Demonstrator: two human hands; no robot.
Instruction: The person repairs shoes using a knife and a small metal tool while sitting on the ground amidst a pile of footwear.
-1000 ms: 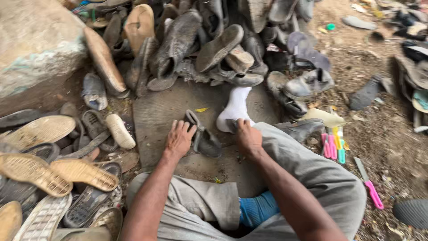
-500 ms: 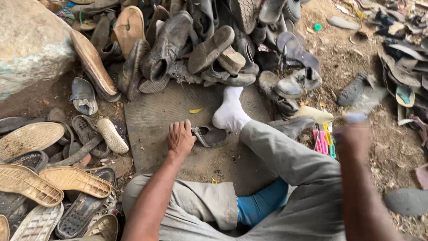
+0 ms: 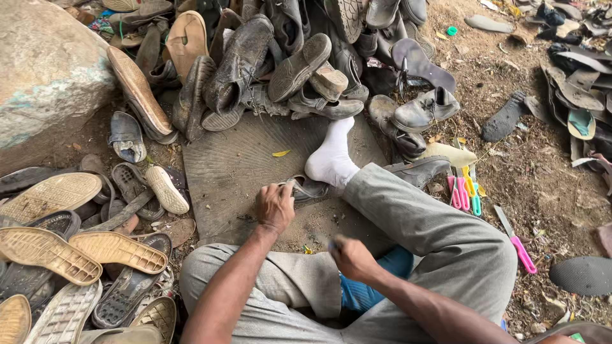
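Observation:
My left hand [image 3: 274,207] grips the edge of a dark worn sandal [image 3: 310,190] that lies on a grey ribbed mat [image 3: 236,159]. My foot in a white sock [image 3: 331,159] rests on the sandal's far end. My right hand [image 3: 352,258] is closed over my lap, just in front of my grey trouser leg, around a small tool whose bluish end [image 3: 331,244] sticks out of the fist. Most of that tool is hidden by the fingers.
A heap of old shoes [image 3: 287,64] borders the mat's far side, and a large rock [image 3: 44,76] sits at the left. Loose soles [image 3: 51,248] lie on the left. Pink, yellow and green handled tools [image 3: 462,191] and a pink-handled blade [image 3: 519,248] lie on the dirt at right.
My right hand left the sandal, swung out to the right toward the coloured tools, and has come back to my lap closed on a small tool. My left hand stayed on the sandal.

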